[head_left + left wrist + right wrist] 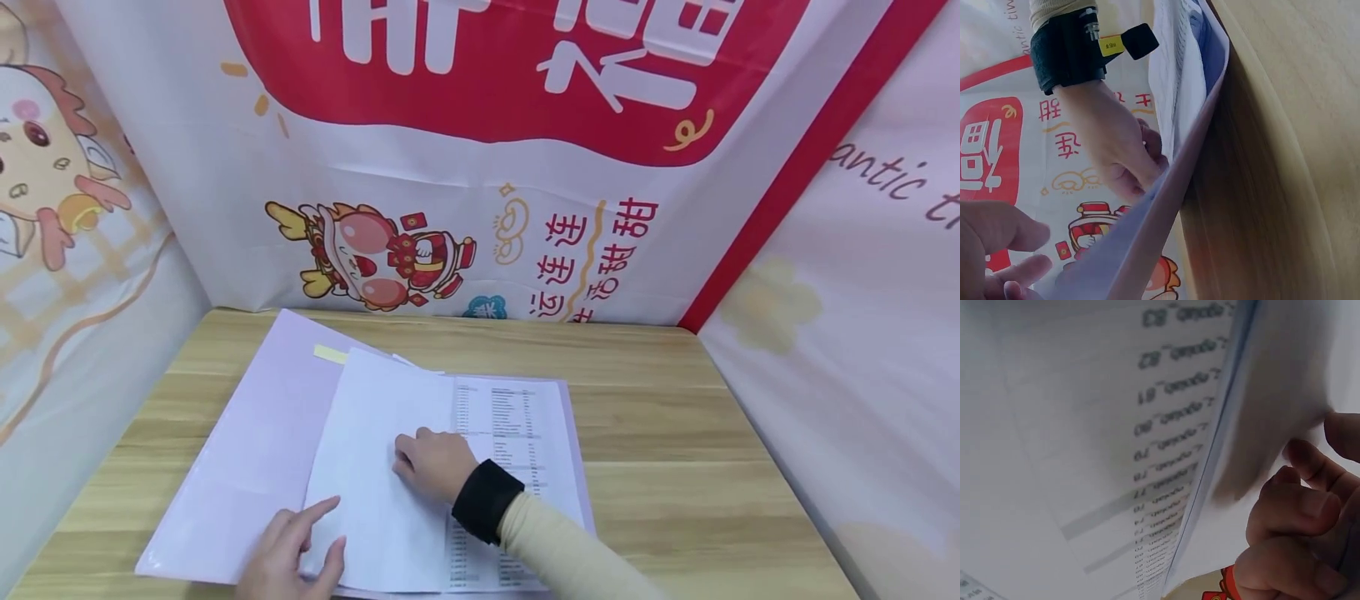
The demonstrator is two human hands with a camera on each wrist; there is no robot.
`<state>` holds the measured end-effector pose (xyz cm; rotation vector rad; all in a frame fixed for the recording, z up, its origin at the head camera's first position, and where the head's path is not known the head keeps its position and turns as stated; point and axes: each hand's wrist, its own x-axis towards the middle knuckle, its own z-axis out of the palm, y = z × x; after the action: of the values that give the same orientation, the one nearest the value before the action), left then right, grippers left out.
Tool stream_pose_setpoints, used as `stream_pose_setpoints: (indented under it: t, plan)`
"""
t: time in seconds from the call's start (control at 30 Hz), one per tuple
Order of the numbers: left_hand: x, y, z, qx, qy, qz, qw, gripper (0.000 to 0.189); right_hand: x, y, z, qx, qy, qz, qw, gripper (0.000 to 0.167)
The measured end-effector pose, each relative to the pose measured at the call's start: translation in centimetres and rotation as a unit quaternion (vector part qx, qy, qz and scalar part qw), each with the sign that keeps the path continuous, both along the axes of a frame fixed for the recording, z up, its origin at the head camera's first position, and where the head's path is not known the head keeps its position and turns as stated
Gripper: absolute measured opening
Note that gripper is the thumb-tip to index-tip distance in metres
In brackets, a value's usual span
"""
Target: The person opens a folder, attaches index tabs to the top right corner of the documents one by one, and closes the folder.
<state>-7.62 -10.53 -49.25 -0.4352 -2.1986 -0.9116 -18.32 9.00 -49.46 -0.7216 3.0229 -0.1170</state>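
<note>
A lavender folder (240, 475) lies spread on the table with paper sheets in it. Its left part shows a blank white sheet (375, 408); at right is a sheet printed with a table of text (517, 417). My right hand (435, 462), fingers curled, rests on the blank sheet near the inner fold. In the right wrist view its bent fingers (1285, 531) are against the white paper, with nothing visibly gripped. My left hand (288, 554) is at the sheet's lower left edge, thumb and forefinger spread apart; the left wrist view shows these fingers (1016, 237) separated.
A pale yellow strip (330, 354) sticks out at the blank sheet's top left. The wooden table (675, 467) extends right of the folder. Printed cloth walls (480, 208) enclose the table at the back and both sides. A black band (487, 500) wraps the right wrist.
</note>
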Motion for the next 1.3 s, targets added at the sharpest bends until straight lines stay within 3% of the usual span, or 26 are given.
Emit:
stream_pose_setpoints:
  t: [0.1,0.13,0.2,0.27,0.33,0.47,0.6,0.83,1.0,1.3]
  plan:
    - [-0.3,-0.6,0.0,-0.105,-0.010,0.032,0.9939,0.065,0.0,0.0,-0.4,0.005,-0.004,0.000,1.0000,0.019]
    - [-0.3,-0.8,0.1,-0.146,-0.029,0.041,0.9881,0.059,0.0,0.0,-0.5,0.006,-0.003,0.001,1.0000,0.020]
    - [-0.4,-1.2,0.2,-0.228,-0.064,0.054,0.9702,0.042,0.1,0.0,-0.6,0.007,0.001,0.005,1.0000,0.020]
    - [-0.3,-1.4,0.2,-0.287,-0.122,0.052,0.9486,0.034,0.1,0.0,-0.7,0.008,0.003,0.008,0.9999,0.019]
    - [-0.2,-1.5,0.1,-0.319,-0.165,0.052,0.9317,0.044,0.2,-0.1,-0.8,0.013,0.006,0.011,0.9998,0.019]
    - [0.0,-1.5,-0.4,-0.330,-0.213,0.051,0.9184,0.037,0.3,-0.2,-0.9,0.022,0.009,0.013,0.9996,0.020]
    - [-0.1,-1.4,-0.4,-0.328,-0.223,0.051,0.9165,0.035,0.2,-0.1,-1.0,0.017,0.008,0.010,0.9998,0.020]
    - [0.1,-0.9,-0.1,-0.303,-0.209,0.056,0.9281,0.038,0.0,0.1,-1.1,0.007,0.005,0.011,0.9999,0.022]
    - [0.3,-0.9,0.2,-0.297,-0.209,0.057,0.9302,0.040,0.0,0.3,-0.2,-0.001,-0.006,0.014,0.9999,0.024]
    - [0.4,-0.1,1.1,-0.237,-0.153,0.055,0.9579,0.039,0.5,1.8,1.6,-0.006,0.002,0.015,0.9999,0.024]
